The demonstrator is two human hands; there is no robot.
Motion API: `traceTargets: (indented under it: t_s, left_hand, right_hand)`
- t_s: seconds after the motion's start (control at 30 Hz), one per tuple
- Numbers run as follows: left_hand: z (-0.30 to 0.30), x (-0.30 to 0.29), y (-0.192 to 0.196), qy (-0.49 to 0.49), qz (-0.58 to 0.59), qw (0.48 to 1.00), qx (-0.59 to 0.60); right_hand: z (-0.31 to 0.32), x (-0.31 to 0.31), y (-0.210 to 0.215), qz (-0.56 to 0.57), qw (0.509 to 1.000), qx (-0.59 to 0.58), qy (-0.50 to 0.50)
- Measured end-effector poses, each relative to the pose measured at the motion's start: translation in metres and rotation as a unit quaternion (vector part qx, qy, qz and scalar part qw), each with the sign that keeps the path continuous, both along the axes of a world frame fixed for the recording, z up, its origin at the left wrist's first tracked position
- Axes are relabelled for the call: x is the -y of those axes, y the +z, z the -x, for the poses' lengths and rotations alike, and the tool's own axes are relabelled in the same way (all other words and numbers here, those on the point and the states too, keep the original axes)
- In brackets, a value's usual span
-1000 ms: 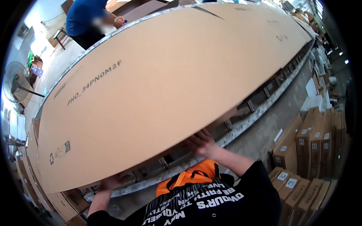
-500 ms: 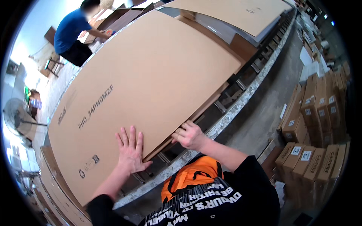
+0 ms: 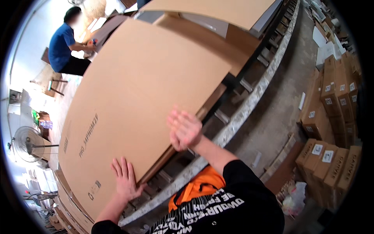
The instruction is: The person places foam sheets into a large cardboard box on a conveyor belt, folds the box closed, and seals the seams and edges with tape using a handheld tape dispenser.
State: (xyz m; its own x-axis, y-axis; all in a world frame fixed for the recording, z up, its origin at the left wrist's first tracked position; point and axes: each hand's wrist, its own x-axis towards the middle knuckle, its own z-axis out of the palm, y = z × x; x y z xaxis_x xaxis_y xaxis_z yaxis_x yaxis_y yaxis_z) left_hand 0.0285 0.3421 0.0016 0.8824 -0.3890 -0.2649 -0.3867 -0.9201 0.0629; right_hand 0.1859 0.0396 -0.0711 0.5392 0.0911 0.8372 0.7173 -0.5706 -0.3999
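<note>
A large flat cardboard carton [image 3: 152,74] with dark print lies on the roller conveyor in front of me. My left hand [image 3: 126,182] rests palm down on its near left part, fingers stretched out and the thumb over the near edge. At the carton's near edge, further right, my right hand [image 3: 184,128] is raised at the rim of the top panel. Motion smears its fingers, and whether they touch the board I cannot make out. Below that hand, a narrow dark gap shows along the side of the carton.
Beyond lies another cardboard sheet [image 3: 218,11] over an open carton. A stone-patterned rail [image 3: 233,130] borders the conveyor on my side. Stacked brown boxes [image 3: 335,89] stand at right. A person in blue [image 3: 62,46] works at far left, near a standing fan [image 3: 29,144].
My right hand has left the carton's side gap and moved up and left to the top panel's edge. My left hand stays flat on the carton. The view has shifted.
</note>
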Motion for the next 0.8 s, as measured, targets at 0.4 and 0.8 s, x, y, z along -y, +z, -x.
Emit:
traceTargets:
  t_s: [0.4,0.8]
  left_hand:
    - [-0.382,-0.199,-0.068,0.305,0.058,0.941,0.137]
    - [-0.542,-0.336,-0.059,0.389,0.177,0.903,0.039]
  right_hand:
    - [0.018,-0.01,0.005,0.006,0.997,-0.076,0.0]
    - [0.023,-0.017,0.006,0.02,0.999,-0.039,-0.006]
